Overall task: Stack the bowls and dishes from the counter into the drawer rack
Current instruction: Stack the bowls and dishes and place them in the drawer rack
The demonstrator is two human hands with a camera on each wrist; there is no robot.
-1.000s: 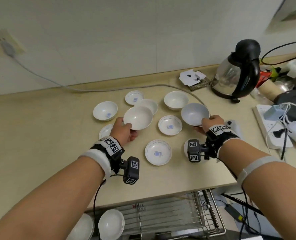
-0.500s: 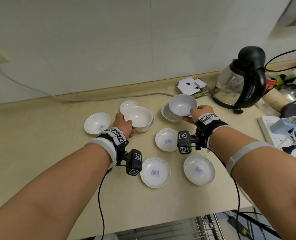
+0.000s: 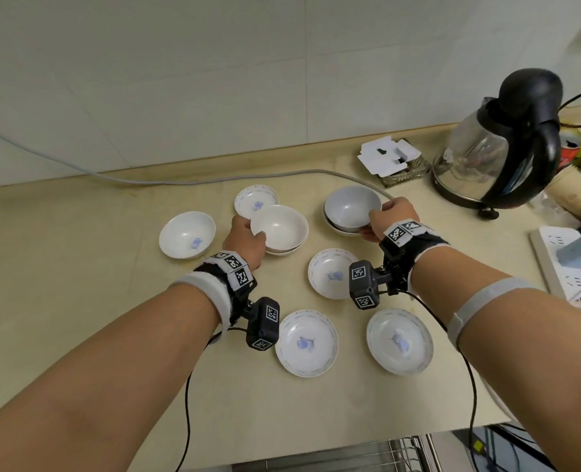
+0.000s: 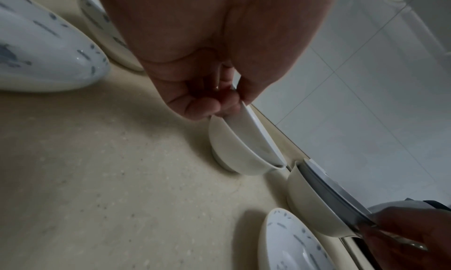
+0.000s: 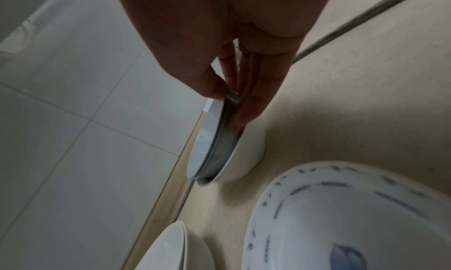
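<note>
My left hand (image 3: 255, 238) pinches the rim of a white bowl (image 3: 279, 225), which sits nested inside a second white bowl (image 3: 287, 251) on the counter. In the left wrist view the thumb lies inside the upper bowl's (image 4: 246, 123) rim and the fingers (image 4: 202, 105) curl under it. My right hand (image 3: 375, 221) pinches the rim of a greyish bowl (image 3: 352, 206), nested in another bowl (image 3: 335, 229). Several blue-patterned dishes lie around, such as one (image 3: 331, 272) between my wrists and two nearer ones (image 3: 306, 342), (image 3: 399, 340). A strip of the wire drawer rack (image 3: 357, 458) shows at the bottom edge.
A glass kettle with a black handle (image 3: 500, 158) stands at the back right, beside folded white cards (image 3: 389, 155). A grey cable (image 3: 214, 178) runs along the back of the counter. A power strip (image 3: 568, 264) lies at the right edge.
Both hands carried their bowls toward the back of the counter and lowered each into another bowl. The head view tilted up, so the rack has almost left the picture.
</note>
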